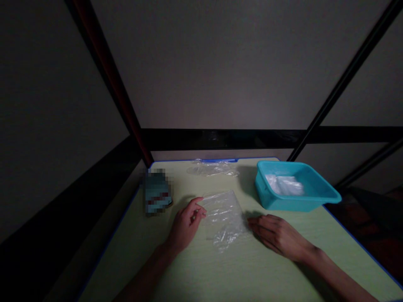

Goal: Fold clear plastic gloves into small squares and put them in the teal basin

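So the clear plastic bag [223, 212] was lying flat on the green table [220, 279], right between the two hands, with the blue tub [286, 204] off past its right side. The left hand [185, 222] was half open, fingertips at the bag's left edge; couldn't tell if it had a pinch on it. The right hand [277, 235] was loosely curled, fingers together by the right edge, and whether it gripped any film was hidden too.

For smoothing, imo light fingertips were the way to go: steady one edge, stroke outward, no yanking, since film that thin would probably just wrinkle again. The crumpled end pointed at the person, the straighter edge away. Long axis looked roughly near-to-far, but honestly it was close to square, so not certain.
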Demonstrator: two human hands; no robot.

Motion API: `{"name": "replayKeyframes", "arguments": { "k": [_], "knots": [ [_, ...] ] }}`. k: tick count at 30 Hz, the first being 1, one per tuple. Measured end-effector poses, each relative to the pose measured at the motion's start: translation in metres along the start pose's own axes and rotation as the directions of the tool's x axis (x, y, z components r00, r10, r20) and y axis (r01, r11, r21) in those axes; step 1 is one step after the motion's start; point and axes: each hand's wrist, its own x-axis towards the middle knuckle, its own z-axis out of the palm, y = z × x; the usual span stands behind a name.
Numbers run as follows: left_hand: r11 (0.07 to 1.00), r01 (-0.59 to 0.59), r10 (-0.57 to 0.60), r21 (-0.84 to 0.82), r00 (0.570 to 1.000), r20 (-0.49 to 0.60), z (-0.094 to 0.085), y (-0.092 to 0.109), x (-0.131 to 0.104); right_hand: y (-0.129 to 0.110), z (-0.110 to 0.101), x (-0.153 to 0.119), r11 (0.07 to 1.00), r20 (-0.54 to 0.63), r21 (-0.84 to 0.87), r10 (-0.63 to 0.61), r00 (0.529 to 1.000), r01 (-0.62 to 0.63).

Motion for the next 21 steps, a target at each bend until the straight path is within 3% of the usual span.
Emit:
{"name": "replayKeyframes", "arguments": {
  "k": [6, 10, 14, 21],
  "knots": [
    [1.0, -0.014, 0.014, 0.021, 1.0, -0.006, 0.0, -0.002, 0.001, 0.005, 0.011, 0.042, 0.966, 0.039, 0.06, 0.249, 0.968, -0.251],
    [0.999, -0.019, 0.02, 0.039, 1.0, -0.011, 0.0, -0.001, 0.0, 0.014, 0.028, 0.062, 0.94, 0.094, 0.025, 0.338, 0.937, -0.341],
    [0.998, -0.023, 0.023, 0.058, 1.0, -0.004, 0.0, -0.002, 0.0, 0.02, 0.039, 0.062, 0.92, 0.151, -0.014, 0.389, 0.909, -0.392],
    [0.998, -0.027, 0.027, 0.063, 1.0, -0.004, 0.001, -0.003, 0.003, 0.021, 0.047, 0.055, 0.899, 0.109, 0.004, 0.435, 0.894, -0.438]
  ]
}}
